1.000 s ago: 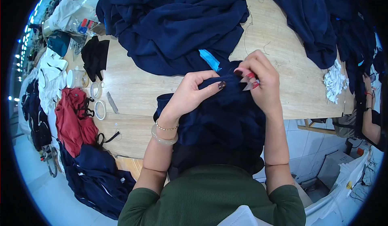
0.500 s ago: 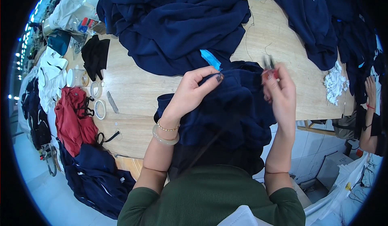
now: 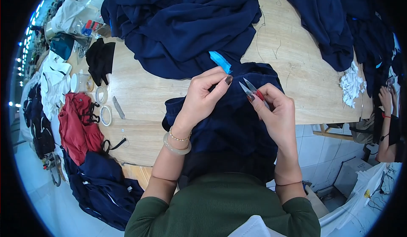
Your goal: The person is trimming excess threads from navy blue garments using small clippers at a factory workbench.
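A dark navy garment (image 3: 229, 122) lies over my lap and the table's near edge. My left hand (image 3: 205, 95) pinches its upper edge between thumb and fingers. In my right hand (image 3: 275, 109) is a pair of red-handled thread snips (image 3: 253, 90), held with the blades slightly apart and pointing up and left. The blade tips are close over the navy cloth, a short way right of my left thumb. A bright blue strip (image 3: 220, 61) shows just beyond my left fingers, beside a large heap of navy fabric (image 3: 186, 29).
On the wooden table (image 3: 146, 139) at left are tape rolls (image 3: 105, 115), a grey blade-shaped piece (image 3: 118, 108), black cloth (image 3: 100, 61) and a red garment (image 3: 77, 122). More navy garments (image 3: 324, 29) and crumpled white scraps (image 3: 351, 85) lie right. Another person's hand (image 3: 386, 99) shows at far right.
My right hand has brought the snips left and down, from the garment's right side to near my left hand. My left hand keeps its pinch, almost unmoved.
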Available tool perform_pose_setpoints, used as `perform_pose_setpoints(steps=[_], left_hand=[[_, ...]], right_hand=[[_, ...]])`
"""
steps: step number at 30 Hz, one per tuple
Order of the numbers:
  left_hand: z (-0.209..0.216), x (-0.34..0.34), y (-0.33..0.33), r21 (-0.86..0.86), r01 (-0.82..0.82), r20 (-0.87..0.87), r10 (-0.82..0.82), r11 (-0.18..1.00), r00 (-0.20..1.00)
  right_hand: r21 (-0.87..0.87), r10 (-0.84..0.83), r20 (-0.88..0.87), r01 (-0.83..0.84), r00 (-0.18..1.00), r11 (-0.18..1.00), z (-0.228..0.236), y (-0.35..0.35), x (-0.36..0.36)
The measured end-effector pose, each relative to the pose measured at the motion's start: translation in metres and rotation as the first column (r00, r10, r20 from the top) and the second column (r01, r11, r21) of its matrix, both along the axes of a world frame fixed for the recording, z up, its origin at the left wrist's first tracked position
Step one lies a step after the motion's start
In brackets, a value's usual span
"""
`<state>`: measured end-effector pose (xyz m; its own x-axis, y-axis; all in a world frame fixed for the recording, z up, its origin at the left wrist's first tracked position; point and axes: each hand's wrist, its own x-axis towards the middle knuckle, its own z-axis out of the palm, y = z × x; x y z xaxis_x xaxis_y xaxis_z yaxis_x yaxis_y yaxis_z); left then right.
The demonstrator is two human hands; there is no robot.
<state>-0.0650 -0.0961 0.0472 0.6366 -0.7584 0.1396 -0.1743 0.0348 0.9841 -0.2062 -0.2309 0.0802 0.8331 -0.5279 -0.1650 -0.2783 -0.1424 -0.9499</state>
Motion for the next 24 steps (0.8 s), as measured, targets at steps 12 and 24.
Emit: perform_pose_setpoints(steps=[12, 24], left_hand=[[-0.004, 0.002, 0.0, -0.019, 0.034, 0.02, -0.033, 0.999, 0.999], [0.003, 0.004, -0.002, 0.08, 0.021, 0.083, -0.027, 0.997, 0.996]], right_hand=[[0.12, -0.014, 0.194, -0.01, 0.981, 0.993, -0.013, -0.004, 0.007], [0.264, 0.036, 0.17, -0.081, 0.985, 0.961, -0.006, -0.011, 0.017]])
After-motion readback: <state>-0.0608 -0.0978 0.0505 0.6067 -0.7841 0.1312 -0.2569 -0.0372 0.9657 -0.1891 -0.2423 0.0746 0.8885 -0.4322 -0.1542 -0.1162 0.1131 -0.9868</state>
